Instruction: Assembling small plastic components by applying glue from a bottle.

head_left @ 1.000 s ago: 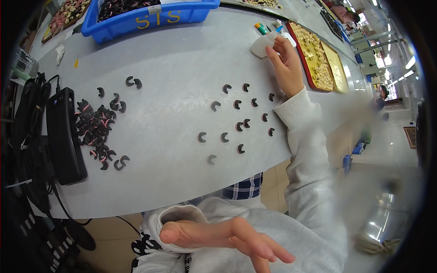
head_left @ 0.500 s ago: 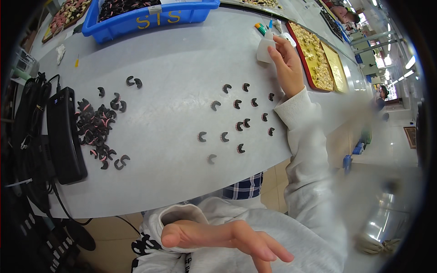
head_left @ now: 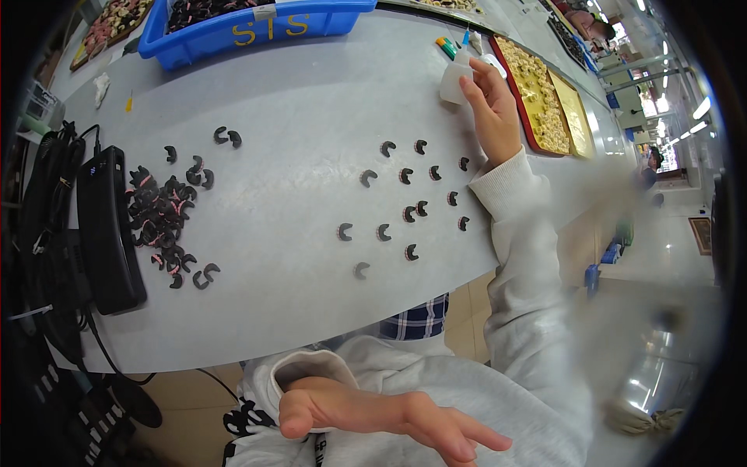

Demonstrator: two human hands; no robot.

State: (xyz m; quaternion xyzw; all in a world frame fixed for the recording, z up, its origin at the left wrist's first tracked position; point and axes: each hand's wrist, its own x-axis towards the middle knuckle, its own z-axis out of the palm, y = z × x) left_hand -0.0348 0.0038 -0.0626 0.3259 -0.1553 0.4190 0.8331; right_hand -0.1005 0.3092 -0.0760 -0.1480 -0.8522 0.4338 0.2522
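My right hand is at the far right of the table, its thumb and fingers around a translucent white squeeze bottle with a thin blue tip. The bottle stands upright or nearly so. Close to my body, over my lap, my left hand holds nothing, its fingers stretched out and apart. Between the hands, several small black horseshoe-shaped pieces with pinkish toothed edges lie spread in loose rows. A heap of similar black pieces lies at the left, with a few strays around it.
A black power bank with cables lies along the left edge. At the back stands a blue plastic bin of dark pieces. Beyond my right hand are a green-and-orange tube and a red-rimmed tray with small pale pieces.
My left hand has shifted slightly, its fingers reaching a little further right. My right hand stays at the bottle, and the pieces on the table have not been rearranged.
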